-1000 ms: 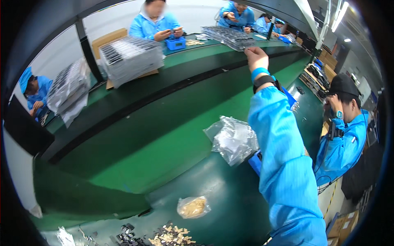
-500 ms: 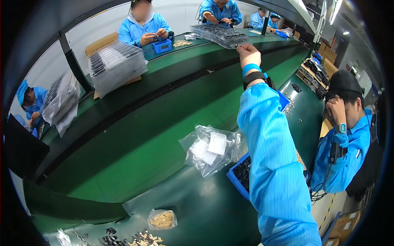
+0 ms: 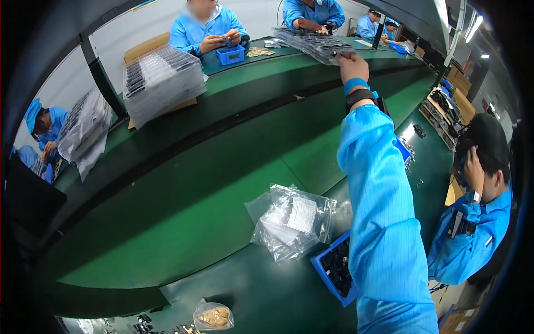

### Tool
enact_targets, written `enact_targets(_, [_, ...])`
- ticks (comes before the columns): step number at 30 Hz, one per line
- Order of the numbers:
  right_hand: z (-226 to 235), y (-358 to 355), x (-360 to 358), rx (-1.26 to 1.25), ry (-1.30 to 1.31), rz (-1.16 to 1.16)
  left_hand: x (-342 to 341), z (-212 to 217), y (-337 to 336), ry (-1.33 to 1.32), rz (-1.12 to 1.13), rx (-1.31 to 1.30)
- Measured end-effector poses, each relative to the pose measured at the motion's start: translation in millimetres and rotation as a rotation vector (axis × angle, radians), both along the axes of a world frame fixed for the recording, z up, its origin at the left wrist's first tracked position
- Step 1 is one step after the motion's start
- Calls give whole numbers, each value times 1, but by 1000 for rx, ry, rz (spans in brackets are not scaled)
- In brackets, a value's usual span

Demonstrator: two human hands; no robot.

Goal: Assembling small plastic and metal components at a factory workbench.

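My right arm, in a blue sleeve, reaches far across the bench. My right hand [image 3: 354, 68] is at the near right corner of a stack of clear plastic trays [image 3: 311, 47] holding dark parts. Its fingers are pressed together at the tray's corner; whatever is between them is too small to make out. My left hand is out of view. Below the forearm sits a blue bin [image 3: 335, 268] of black parts, partly covered by the sleeve. Left of it lies a clear plastic bag [image 3: 290, 222] with a white label.
A green conveyor belt [image 3: 211, 183] curves across the middle. Tall tray stacks [image 3: 164, 83] stand on its far side, where several co-workers in blue sit. Another person [image 3: 475, 222] is close on the right. A bag of tan parts [image 3: 214, 316] lies at the front beside loose parts.
The whole view has shifted, so most things sit lower and a little to the right. My right hand has come closer in against the tray corner. The person at right has lowered their head.
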State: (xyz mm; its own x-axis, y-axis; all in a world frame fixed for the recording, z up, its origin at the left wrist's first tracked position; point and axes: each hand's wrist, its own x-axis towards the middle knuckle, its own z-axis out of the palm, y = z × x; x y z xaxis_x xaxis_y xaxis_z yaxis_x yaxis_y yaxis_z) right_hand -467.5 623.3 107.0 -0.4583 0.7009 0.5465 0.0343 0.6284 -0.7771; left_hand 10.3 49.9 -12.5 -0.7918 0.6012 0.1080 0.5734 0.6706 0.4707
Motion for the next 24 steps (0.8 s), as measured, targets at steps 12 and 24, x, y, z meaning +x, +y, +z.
enact_targets(12, [-41, 22, -41, 23, -30, 53, 4, -6, 2, -74, 99, -93])
enact_targets(24, [-26, -20, -24, 144, 112, -33, 4, -13, 3, -82, 94, -133])
